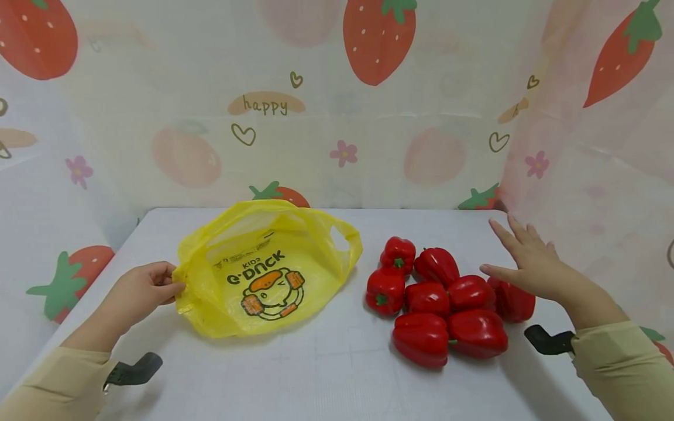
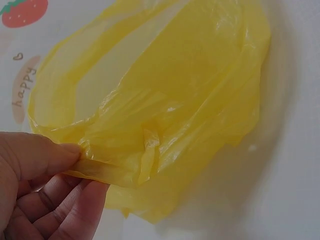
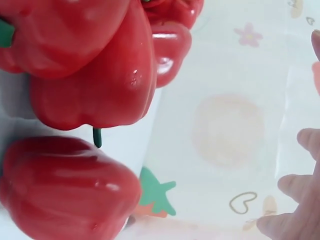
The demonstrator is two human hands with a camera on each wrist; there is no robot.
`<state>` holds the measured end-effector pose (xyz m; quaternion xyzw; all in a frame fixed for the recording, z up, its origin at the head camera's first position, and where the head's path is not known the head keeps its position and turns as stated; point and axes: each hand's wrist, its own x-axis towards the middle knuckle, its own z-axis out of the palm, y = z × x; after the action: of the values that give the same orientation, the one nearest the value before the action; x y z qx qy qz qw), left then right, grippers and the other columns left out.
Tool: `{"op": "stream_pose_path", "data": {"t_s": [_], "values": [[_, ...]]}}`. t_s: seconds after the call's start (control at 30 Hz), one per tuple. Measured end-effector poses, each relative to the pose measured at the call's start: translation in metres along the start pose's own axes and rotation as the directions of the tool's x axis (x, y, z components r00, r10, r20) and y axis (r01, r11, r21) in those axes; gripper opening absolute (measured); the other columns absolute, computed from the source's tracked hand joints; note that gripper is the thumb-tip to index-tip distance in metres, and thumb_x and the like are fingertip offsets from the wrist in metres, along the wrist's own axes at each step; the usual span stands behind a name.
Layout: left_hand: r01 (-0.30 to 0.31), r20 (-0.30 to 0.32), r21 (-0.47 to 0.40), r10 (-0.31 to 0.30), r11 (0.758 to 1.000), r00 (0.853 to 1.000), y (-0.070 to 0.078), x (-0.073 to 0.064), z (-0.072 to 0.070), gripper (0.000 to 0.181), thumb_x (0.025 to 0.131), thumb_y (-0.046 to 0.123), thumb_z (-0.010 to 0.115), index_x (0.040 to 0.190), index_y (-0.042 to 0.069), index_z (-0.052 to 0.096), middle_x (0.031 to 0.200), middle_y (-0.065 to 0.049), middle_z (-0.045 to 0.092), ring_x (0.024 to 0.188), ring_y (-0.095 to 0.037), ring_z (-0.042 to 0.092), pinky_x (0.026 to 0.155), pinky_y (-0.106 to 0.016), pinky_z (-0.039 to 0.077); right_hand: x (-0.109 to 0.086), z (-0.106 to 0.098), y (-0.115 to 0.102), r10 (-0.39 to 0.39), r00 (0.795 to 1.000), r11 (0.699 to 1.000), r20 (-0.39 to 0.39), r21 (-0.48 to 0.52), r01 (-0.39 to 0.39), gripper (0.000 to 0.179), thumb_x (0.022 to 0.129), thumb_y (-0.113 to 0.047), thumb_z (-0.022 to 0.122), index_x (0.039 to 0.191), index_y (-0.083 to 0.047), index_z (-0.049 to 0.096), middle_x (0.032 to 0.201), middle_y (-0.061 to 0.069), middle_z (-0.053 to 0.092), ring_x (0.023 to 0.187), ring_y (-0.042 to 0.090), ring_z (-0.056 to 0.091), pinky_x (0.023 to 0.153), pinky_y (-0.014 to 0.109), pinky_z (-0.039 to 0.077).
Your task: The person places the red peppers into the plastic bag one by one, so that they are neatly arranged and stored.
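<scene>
From where I stand, a yellow plastic bag (image 1: 295,257) sits on the left half of the white counter (image 1: 326,380), its printed duck facing the person and its mouth gaping upward. The left hand (image 1: 142,286) has the bag's left edge pinched between thumb (image 2: 40,155) and fingers (image 2: 82,215), only a little of the thin film caught; holding it there looks like a way of keeping that side from sagging inward, since film this soft would probably fold without support. The bag's far side, with its cut-out handle (image 1: 341,238), is unheld. On the right half, eight glossy red peppers (image 1: 421,340) lie bunched together outside the bag, most of them touching or nearly so; I'd guess they are grouped on that side to be within easy reach of the right hand (image 1: 532,266). That hand hovers by the rightmost pepper (image 1: 512,301), its fingers spread wide and holding nothing. Its own close view shows fingertips apart from the peppers. Behind everything hangs a cloth (image 1: 295,152) with strawberries and the word "happy", presumably there as a plain backdrop to the counter.
</scene>
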<state>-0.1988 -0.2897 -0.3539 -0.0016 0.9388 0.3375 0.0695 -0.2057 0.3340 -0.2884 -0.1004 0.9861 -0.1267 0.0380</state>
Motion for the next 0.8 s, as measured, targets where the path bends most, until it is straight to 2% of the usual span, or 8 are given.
{"op": "stream_pose_path", "data": {"t_s": [0.17, 0.37, 0.53, 0.8], "values": [[0.007, 0.006, 0.006, -0.007, 1.0, 1.0, 0.001, -0.001, -0.001, 0.031, 0.087, 0.029, 0.062, 0.105, 0.005, 0.053, 0.085, -0.007, 0.052, 0.084, -0.021, 0.061, 0.076, -0.038, 0.053, -0.001, 0.001, 0.007, -0.02, 1.0, 0.999, -0.005, 0.041, 0.021, 0.099, 0.079, -0.054, 0.061, 0.147, -0.019, -0.002, 0.148, 0.026, -0.007, 0.131, 0.052, -0.011, 0.093, 0.075, 0.001], [0.007, 0.0, 0.023, -0.007, 1.0, 1.0, 0.002, 0.0, -0.002, 0.032, 0.087, 0.03, 0.062, 0.104, 0.005, 0.053, 0.085, -0.007, 0.053, 0.083, -0.02, 0.059, 0.075, -0.037, 0.053, -0.004, 0.004, 0.019, -0.046, 0.999, 0.994, -0.011, 0.103, 0.046, 0.098, 0.08, -0.045, 0.065, 0.147, -0.018, -0.001, 0.149, 0.024, -0.007, 0.133, 0.047, -0.009, 0.092, 0.075, 0.014], [0.017, -0.002, 0.032, -0.017, 0.999, 1.0, 0.002, 0.002, -0.002, 0.033, 0.087, 0.031, 0.062, 0.105, 0.006, 0.053, 0.085, -0.007, 0.053, 0.083, -0.021, 0.058, 0.073, -0.034, 0.053, -0.006, 0.008, 0.028, -0.045, 0.999, 0.989, -0.01, 0.143, 0.046, 0.099, 0.079, -0.043, 0.067, 0.147, -0.019, -0.002, 0.15, 0.022, -0.005, 0.134, 0.047, -0.002, 0.09, 0.074, 0.019], [0.007, -0.003, 0.045, -0.007, 0.999, 1.0, 0.004, 0.0, -0.004, 0.032, 0.087, 0.032, 0.061, 0.104, 0.006, 0.053, 0.086, -0.007, 0.053, 0.084, -0.023, 0.057, 0.071, -0.032, 0.052, -0.008, 0.013, 0.041, -0.017, 1.0, 0.978, 0.017, 0.208, 0.013, 0.105, 0.075, -0.042, 0.071, 0.147, -0.018, -0.001, 0.145, 0.028, 0.011, 0.127, 0.051, 0.015, 0.083, 0.069, 0.036]]}}
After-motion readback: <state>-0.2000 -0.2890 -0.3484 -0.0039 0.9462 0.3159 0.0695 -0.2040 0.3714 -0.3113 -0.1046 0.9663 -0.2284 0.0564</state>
